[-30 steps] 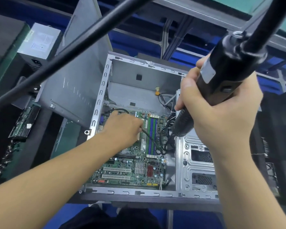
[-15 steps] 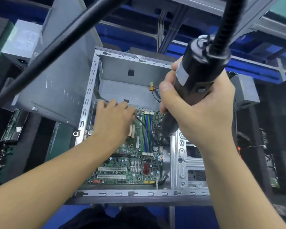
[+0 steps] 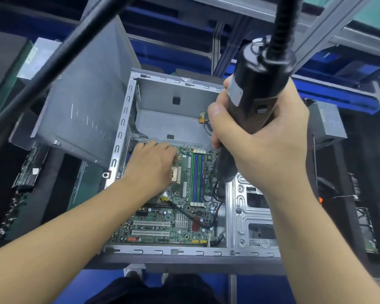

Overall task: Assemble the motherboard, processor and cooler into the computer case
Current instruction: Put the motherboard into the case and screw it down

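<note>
Motherboard (image 3: 162, 224), one, green and flat, lying on the floor of the open case (image 3: 173, 252), against its left wall. Case of grey sheet metal, box-shaped, with slotted rims.

On the board, inside the case:
- four long memory slots (image 3: 196, 178) side by side, green outermost and blue between, with white end clips
- two white expansion slots (image 3: 151, 223) toward the case's near rim
- one silver finned heat sink (image 3: 181, 220), with one red heat sink (image 3: 195, 224) just beside it
- one square metal-framed processor socket (image 3: 176, 174), partly hidden
- one thin black cable (image 3: 184, 212) with a yellow plug, snaking across

Left hand (image 3: 154, 165) palm down inside the case, over the board's far left part, fingers bent. Cannot tell whether pinching anything.

Right hand (image 3: 266, 148) above the case's right half, fingers clenched round one black cylindrical electric screwdriver (image 3: 257, 88), nose pointing down into the case beside the memory slots, tip not clear to see. One ribbed black cord (image 3: 281, 25) rising from its top.

One flat grey side panel (image 3: 86, 102) leaning just left of the case. One smooth black hose (image 3: 53, 55) slanting above that panel. One grey metal box (image 3: 42, 55) far left of the case, a second box (image 3: 329, 121) right of it. One spare circuit board (image 3: 29, 170) well left of the case.
</note>
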`<state>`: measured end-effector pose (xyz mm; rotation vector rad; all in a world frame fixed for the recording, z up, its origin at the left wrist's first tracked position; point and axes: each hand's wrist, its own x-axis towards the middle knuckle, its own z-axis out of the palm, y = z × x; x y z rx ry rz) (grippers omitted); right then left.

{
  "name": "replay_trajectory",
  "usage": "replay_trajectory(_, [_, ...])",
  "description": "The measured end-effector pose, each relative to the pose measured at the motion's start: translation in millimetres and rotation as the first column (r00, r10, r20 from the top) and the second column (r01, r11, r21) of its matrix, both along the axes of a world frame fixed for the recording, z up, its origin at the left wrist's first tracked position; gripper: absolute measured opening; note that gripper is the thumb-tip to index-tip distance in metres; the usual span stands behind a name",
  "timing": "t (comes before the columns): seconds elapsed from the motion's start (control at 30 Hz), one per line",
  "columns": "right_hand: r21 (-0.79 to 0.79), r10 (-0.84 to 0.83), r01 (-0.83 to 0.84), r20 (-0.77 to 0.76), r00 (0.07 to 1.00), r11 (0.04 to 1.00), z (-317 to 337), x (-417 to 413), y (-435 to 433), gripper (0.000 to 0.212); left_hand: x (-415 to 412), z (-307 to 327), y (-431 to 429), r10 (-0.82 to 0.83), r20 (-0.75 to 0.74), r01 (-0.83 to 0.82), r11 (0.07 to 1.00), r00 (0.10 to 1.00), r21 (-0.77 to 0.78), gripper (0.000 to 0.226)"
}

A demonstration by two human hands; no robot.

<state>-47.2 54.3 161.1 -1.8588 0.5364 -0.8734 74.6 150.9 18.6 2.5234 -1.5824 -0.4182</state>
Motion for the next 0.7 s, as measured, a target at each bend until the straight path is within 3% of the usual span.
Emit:
replay_trajectory(0.13, [-0.043,-0.033,0.033,0.007,0.999,0.999,4,-1,-1,0.026,4,7,2,0.0,-0.011,0.0,0.998,1.0,0.056,0.022])
replay_trajectory(0.23, [-0.065,-0.058,0.059,0.006,0.998,0.996,8,-1,-2,0.028,2,9,11,-0.096,-0.034,0.101,0.959,0.995,0.266,0.025])
replay_trajectory(0.3, [-0.071,-0.066,0.066,0.007,0.998,0.995,10,-1,-2,0.028,-2,8,19,-0.201,-0.232,0.284,0.865,0.952,0.413,0.03])
replay_trajectory(0.4, [-0.084,-0.076,0.076,0.006,0.997,0.994,13,0,-2,0.024,-12,8,25,-0.3,-0.486,0.531,0.713,0.821,0.457,0.035])
replay_trajectory(0.57, [-0.098,-0.082,0.083,0.012,0.997,0.992,17,3,1,0.022,-19,2,32,-0.342,-0.472,0.572,0.622,0.813,0.535,0.039])
replay_trajectory(0.7, [-0.094,-0.131,0.131,0.011,0.991,0.987,18,4,4,0.023,-16,4,32,-0.343,-0.391,0.515,0.663,0.854,0.544,0.031])
